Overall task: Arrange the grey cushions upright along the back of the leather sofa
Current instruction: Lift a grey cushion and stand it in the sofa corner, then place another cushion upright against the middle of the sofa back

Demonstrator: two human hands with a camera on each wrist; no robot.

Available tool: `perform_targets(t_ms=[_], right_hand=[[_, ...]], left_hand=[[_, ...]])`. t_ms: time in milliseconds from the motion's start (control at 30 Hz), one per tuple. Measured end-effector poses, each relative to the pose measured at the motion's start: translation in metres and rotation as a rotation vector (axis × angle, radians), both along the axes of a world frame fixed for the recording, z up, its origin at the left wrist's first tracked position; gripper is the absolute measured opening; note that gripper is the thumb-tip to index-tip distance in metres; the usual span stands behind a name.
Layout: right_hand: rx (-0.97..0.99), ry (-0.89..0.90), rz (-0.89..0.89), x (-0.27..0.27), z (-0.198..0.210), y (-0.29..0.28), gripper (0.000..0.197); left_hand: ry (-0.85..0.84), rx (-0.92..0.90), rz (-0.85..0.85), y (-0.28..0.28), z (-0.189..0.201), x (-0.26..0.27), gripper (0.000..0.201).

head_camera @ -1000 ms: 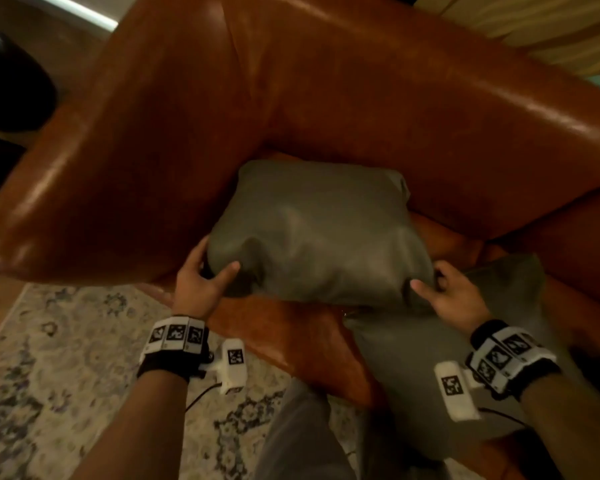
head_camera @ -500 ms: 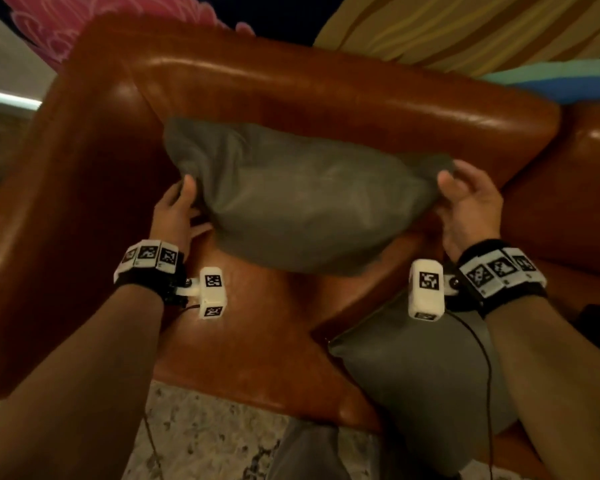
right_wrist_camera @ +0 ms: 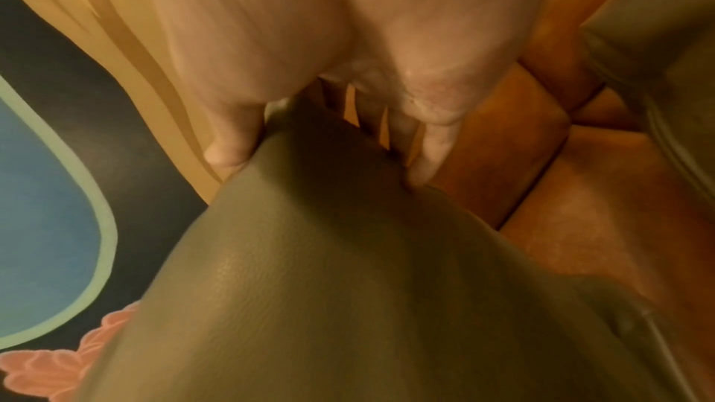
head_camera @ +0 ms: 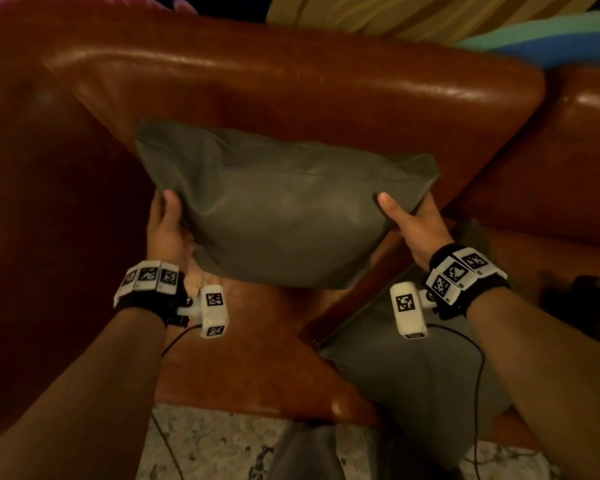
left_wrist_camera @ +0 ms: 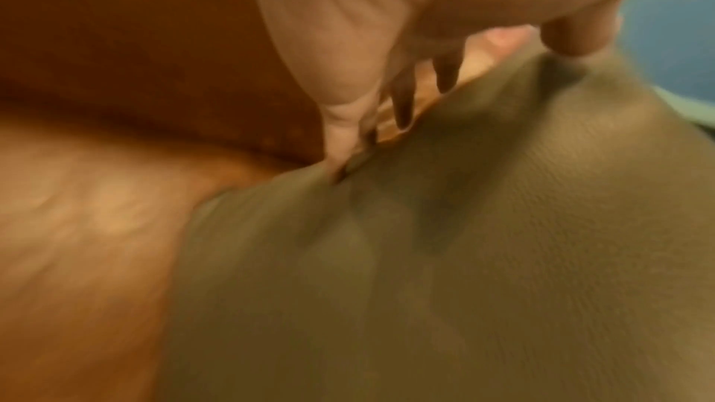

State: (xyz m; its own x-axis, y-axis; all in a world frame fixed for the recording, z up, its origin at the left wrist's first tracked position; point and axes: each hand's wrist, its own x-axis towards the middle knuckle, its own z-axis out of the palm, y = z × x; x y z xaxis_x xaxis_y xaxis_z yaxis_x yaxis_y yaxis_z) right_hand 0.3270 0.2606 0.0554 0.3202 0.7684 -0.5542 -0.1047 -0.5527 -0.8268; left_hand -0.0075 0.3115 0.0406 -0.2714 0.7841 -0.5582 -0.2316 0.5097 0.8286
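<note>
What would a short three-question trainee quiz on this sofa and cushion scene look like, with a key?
1. True or false: both hands grip the held cushion.
2. Where does the second cushion lie? A) on the seat by the right arm B) on the rug C) on the backrest top
3. Fill in: the left hand holds the cushion's ____ edge, the right hand the other.

Key: 1 true; 2 A; 3 left.

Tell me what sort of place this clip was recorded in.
Most likely a home living room or lounge. A glossy brown leather sofa fills the view, two grey leather-look cushions lie on it, one gripped by both hands, the other flat on the seat, and a pale patterned rug covers the floor.
</note>
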Motion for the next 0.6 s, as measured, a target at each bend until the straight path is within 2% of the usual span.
perform_targets(t_ms=[67, 133, 167, 233, 300, 333, 367, 433, 533, 600], right_hand=[[-0.011, 0.003, 0.023, 0.012, -0.001, -0.011, 0.082], [-0.050, -0.014, 0.043, 0.033, -0.004, -0.032, 0.062], [-0.088, -0.057, 0.058, 0.045, -0.006, -0.046, 0.052], [-0.184, -0.205, 0.096, 0.079, -0.014, -0.074, 0.045], [-0.326, -0.388, 0.194, 0.124, -0.024, -0.098, 0.054], [-0.401, -0.483, 0.258, 0.145, -0.028, -0.107, 0.060], [-0.476, -0.575, 0.328, 0.170, -0.036, -0.117, 0.067], [-0.601, -0.727, 0.417, 0.210, -0.042, -0.134, 0.071], [-0.728, -0.775, 0.229, 0.257, -0.060, -0.171, 0.081], [-0.826, -0.675, 0.072, 0.279, -0.083, -0.208, 0.100]], left_hand=[[0.043, -0.026, 0.131, -0.020, -0.017, -0.005, 0.054], [0.206, -0.182, 0.116, -0.056, -0.045, -0.012, 0.057], [0.299, -0.303, -0.016, -0.077, -0.064, -0.014, 0.058], [0.386, -0.544, -0.426, -0.123, -0.100, -0.007, 0.050], [0.413, -0.703, -0.807, -0.177, -0.141, 0.010, 0.045], [0.421, -0.727, -0.953, -0.200, -0.147, 0.026, 0.051], [0.421, -0.742, -1.025, -0.216, -0.138, 0.051, 0.062], [0.464, -0.675, -1.030, -0.233, -0.136, 0.090, 0.072], [0.490, -0.519, -0.930, -0.220, -0.124, 0.150, 0.070], [0.514, -0.391, -0.985, -0.210, -0.126, 0.182, 0.083]])
